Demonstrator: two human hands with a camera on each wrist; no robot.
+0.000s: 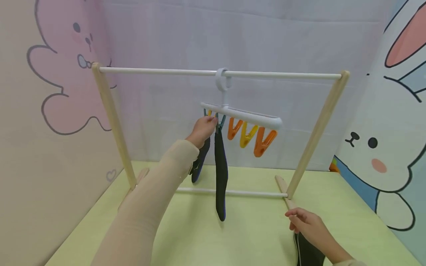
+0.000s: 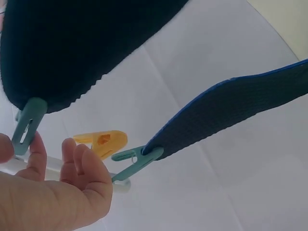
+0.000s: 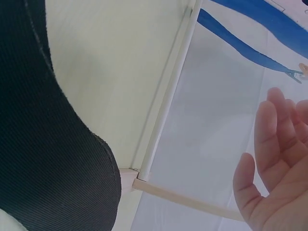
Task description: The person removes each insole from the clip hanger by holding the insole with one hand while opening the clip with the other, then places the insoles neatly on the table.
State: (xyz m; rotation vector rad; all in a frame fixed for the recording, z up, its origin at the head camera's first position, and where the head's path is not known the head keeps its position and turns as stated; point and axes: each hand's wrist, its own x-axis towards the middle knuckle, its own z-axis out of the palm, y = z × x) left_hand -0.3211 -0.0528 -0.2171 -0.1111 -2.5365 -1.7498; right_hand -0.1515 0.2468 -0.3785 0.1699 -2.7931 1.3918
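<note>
The nearer dark insole (image 1: 221, 173) hangs beneath the white hanger (image 1: 252, 117) — long axis nearly vertical, free end pointing down — its top in a teal clip (image 2: 30, 126) that the left hand (image 1: 202, 129) pinches. The right hand (image 1: 309, 224), relaxed, holding nothing, is near another dark piece (image 1: 307, 251). A white rod (image 1: 159, 71) bears the hanger.

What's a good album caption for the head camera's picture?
Left hand pinches a blue-green plastic clip under a white plastic hanger, a long black insole dangling below.
</note>
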